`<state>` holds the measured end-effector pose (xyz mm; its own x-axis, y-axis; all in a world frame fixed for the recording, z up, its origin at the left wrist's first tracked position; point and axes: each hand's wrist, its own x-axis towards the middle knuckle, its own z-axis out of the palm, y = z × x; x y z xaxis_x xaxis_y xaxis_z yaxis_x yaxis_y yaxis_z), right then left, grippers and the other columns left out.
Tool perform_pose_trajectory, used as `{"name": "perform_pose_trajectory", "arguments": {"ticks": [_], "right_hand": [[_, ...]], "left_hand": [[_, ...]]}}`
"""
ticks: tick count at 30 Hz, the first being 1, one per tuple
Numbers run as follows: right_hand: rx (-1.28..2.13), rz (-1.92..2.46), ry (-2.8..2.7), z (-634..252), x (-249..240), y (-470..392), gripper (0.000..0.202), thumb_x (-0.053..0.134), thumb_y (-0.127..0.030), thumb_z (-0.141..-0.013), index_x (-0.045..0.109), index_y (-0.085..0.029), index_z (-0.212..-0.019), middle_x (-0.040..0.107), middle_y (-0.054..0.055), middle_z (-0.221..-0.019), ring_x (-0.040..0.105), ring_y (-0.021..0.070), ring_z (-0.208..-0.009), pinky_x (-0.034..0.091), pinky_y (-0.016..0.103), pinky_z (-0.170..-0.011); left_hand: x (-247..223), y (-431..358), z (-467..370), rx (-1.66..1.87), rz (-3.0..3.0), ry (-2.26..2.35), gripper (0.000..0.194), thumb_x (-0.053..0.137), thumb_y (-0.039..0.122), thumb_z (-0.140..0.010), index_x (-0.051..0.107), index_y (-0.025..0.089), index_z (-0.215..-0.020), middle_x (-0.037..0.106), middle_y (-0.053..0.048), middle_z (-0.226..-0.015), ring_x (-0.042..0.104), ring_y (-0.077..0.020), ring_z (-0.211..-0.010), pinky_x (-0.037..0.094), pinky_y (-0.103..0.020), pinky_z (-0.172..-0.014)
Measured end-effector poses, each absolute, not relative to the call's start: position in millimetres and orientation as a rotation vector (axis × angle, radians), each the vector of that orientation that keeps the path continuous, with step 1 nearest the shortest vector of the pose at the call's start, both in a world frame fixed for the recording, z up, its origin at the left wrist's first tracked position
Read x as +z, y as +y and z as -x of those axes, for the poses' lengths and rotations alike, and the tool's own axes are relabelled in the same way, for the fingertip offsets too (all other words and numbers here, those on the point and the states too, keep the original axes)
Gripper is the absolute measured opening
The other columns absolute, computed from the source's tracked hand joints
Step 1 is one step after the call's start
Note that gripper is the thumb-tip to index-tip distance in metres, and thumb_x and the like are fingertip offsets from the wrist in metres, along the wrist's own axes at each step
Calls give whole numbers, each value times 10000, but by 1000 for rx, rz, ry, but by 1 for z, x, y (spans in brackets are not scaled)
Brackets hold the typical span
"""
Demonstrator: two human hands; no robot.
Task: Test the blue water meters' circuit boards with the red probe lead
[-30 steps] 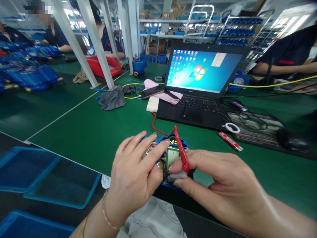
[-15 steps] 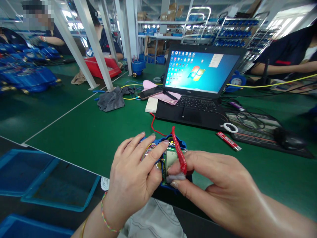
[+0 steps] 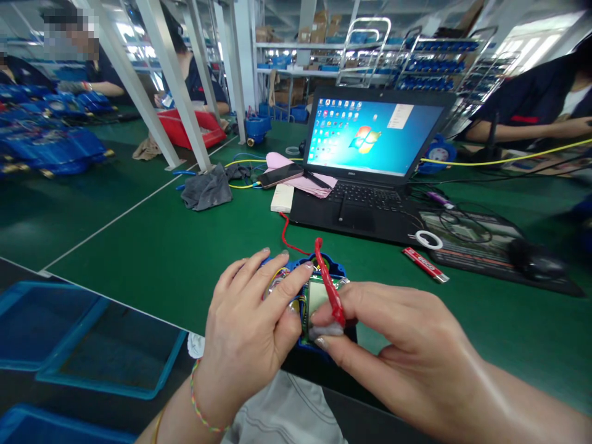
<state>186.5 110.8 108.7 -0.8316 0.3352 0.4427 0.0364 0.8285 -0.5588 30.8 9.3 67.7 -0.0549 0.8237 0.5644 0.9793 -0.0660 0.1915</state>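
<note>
A blue meter-like housing [image 3: 330, 264] lies at the table's near edge, its green circuit board and pale display exposed. My left hand [image 3: 256, 314] rests over its left part with fingers stretched out. The index fingertip touches near the far side, and the thumb lies by the board. Coloured wires [image 3: 279, 279] show beneath those fingers. Between thumb and fingers of my right hand [image 3: 393, 339] is a grey plug-like piece [image 3: 326, 330], pinched against the board's near right part. A red wrapped cable [image 3: 328, 280] rises from it. Its contact with the board is hidden.
Behind the housing stands an open laptop [image 3: 370, 139], with a white box [image 3: 282, 198] at its left joined to a red wire. A red-and-white stick [image 3: 425, 265], a mouse [image 3: 541, 259] and a grey cloth [image 3: 206, 188] lie around. Blue trays [image 3: 111, 351] are lower left. Other people sit nearby.
The view has shifted very slightly. The red cable and my right hand sit a touch further left; both hands keep the same hold and posture.
</note>
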Motion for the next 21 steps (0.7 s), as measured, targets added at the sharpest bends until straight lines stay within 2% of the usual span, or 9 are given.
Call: {"name": "perform_pose_trajectory", "arguments": {"ticks": [9, 15, 21], "right_hand": [[720, 257, -2427, -184, 106, 106, 138, 502, -78, -803, 569, -188, -754, 625, -12, -659, 563, 103, -579, 429, 204, -557], [695, 193, -2362, -179, 96, 110, 153, 455, -82, -777, 545, -188, -714, 596, -15, -616, 542, 102, -551, 413, 196, -534], [681, 153, -2350, -176, 96, 112, 181, 428, -58, -761, 554, -185, -728, 591, -13, -615, 531, 98, -540, 409, 183, -522]], "left_hand": [[65, 9, -28, -789, 1943, -1901, 433, 403, 178, -875, 466, 233, -1299, 553, -57, -1289, 443, -268, -1231, 327, -461, -969], [61, 11, -22, -692, 1934, -1783, 487, 411, 155, -855, 427, 183, -1341, 550, -55, -1298, 426, -239, -1236, 297, -404, -979], [61, 9, -18, -587, 1924, -1789, 497, 421, 188, -864, 406, 204, -1360, 534, -38, -1325, 413, -228, -1261, 303, -399, -994]]}}
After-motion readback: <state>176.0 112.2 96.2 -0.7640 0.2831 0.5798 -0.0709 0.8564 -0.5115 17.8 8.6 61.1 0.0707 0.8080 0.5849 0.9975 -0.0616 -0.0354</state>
